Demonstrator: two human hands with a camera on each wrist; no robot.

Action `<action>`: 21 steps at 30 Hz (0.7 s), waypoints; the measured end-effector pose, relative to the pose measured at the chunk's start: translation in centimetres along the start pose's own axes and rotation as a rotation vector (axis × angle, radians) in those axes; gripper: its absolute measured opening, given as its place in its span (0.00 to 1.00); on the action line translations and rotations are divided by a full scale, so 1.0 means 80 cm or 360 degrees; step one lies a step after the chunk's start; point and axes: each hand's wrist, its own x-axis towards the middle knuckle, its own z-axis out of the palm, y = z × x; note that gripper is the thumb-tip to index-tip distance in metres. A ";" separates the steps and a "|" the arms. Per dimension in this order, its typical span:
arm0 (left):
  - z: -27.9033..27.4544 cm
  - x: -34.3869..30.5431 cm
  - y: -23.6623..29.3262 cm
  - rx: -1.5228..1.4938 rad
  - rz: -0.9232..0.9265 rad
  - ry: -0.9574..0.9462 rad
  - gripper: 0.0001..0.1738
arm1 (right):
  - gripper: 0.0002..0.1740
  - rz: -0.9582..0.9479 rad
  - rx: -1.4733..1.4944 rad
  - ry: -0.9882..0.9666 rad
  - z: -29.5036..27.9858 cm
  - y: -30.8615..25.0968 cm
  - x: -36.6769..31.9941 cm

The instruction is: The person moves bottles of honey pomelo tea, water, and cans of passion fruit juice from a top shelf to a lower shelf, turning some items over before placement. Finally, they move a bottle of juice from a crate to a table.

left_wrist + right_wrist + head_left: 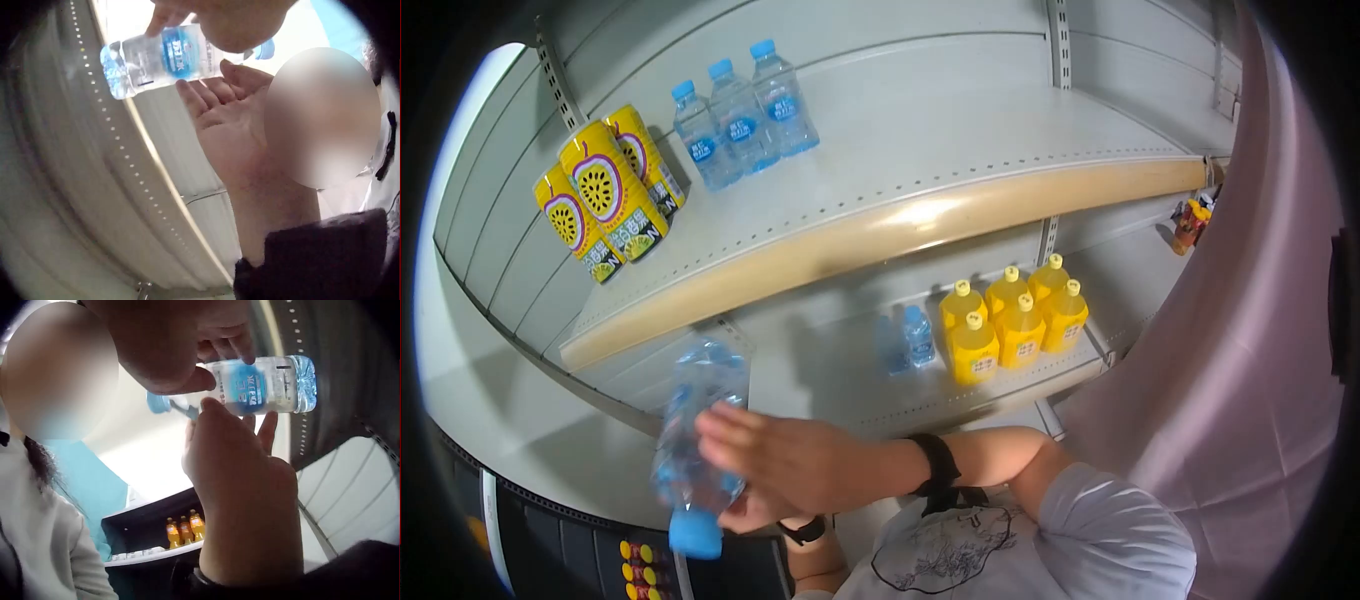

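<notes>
In the head view a clear bottle with a blue cap (696, 450) is tilted, its cap end low. My right hand (785, 460) lies across its side, fingers fairly straight. Underneath, partly hidden, my left hand (750, 508) holds it near the neck. The left wrist view shows the bottle's blue label (180, 51) between my left hand (244, 22) above and my right hand (234, 131) below. Seen from the right wrist, my right hand (175, 350) and my left hand (244, 469) both have thumb and fingers at the bottle (262, 386).
The upper shelf (920, 130) carries three blue-capped bottles (740, 125) and yellow passion-fruit packs (605, 190). Below stand several yellow bottles (1020, 325) beside a small blue bottle (918, 337). A pink curtain (1210, 370) hangs at the right. Orange bottles (185, 529) stand on a dark shelf behind.
</notes>
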 end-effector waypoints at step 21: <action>0.106 -0.191 -0.207 -0.0071 -0.0590 -0.1089 0.28 | 0.18 0.1867 -0.0553 -0.0383 0.002 0.159 -0.301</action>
